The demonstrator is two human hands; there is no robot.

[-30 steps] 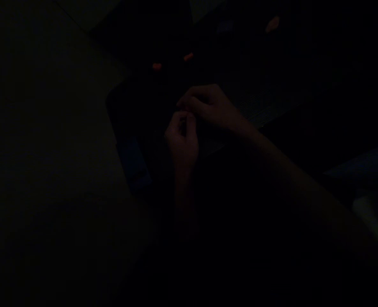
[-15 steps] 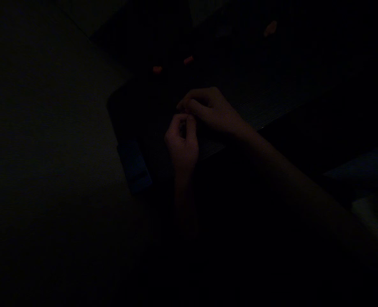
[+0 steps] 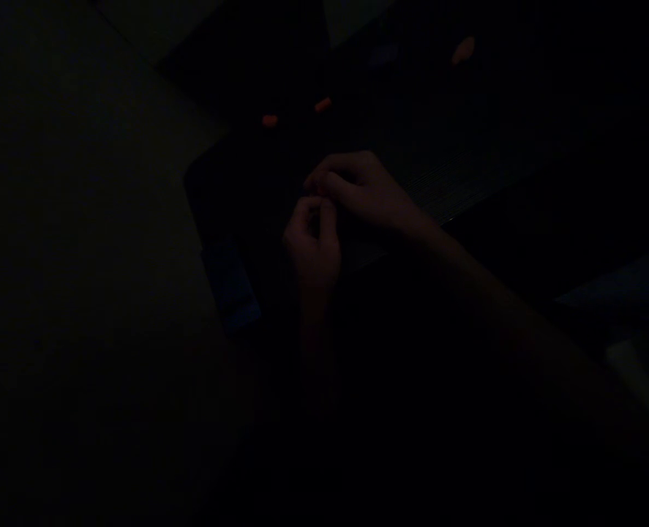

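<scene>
The scene is very dark. My left hand (image 3: 313, 241) is closed, thumb and fingertips pinched together over the dark table (image 3: 434, 187). Just above it, my right hand (image 3: 362, 187) is also closed, with its fingertips meeting those of the left. A small reddish bit shows faintly between the fingertips, too dim to name. Beyond the hands lie a small orange lump (image 3: 270, 121) and a short orange stick-shaped piece (image 3: 323, 105). Farther off at the right is a larger orange lump (image 3: 463, 50).
A dark blue flat rectangular object (image 3: 230, 285) lies at the table's left edge. A faint dark purplish shape (image 3: 383, 54) sits at the back. Left of the table is the dim floor (image 3: 83, 219). A pale patch (image 3: 636, 373) shows at the lower right.
The picture has grown a little darker. Both hands stay in nearly the same place, fingertips still together; the orange pieces have not moved on the table.
</scene>
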